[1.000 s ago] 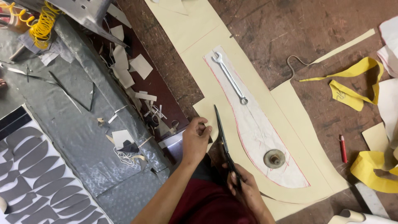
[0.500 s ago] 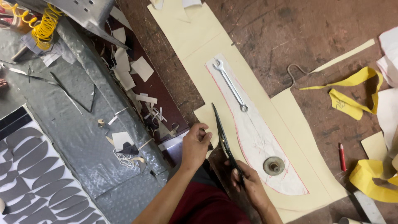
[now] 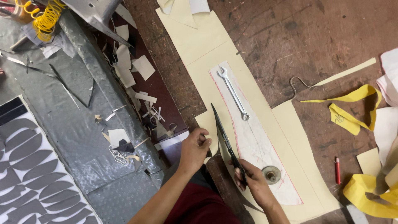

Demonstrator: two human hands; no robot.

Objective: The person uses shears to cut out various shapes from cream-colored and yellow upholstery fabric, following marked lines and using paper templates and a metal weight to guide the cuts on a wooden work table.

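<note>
The right hand (image 3: 255,182) has its fingers closed through the handles of black scissors (image 3: 226,141), whose blades cut into the cream sheet (image 3: 207,45) spread on the worn wooden counter (image 3: 298,33). The left hand (image 3: 194,149) pinches the sheet's cut flap just left of the blades. A wrench (image 3: 233,93) and a round metal weight (image 3: 271,174) rest on the white pattern piece (image 3: 257,145) lying on the sheet.

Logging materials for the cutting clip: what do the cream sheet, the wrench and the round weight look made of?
Cream sheet: matte, probably thin leather or stiff card; it holds a clean cut edge. Wrench: bare steel, silvery shine. Round weight: dull grey metal, likely. Scissors in the right hand: dark metal blades.
</note>
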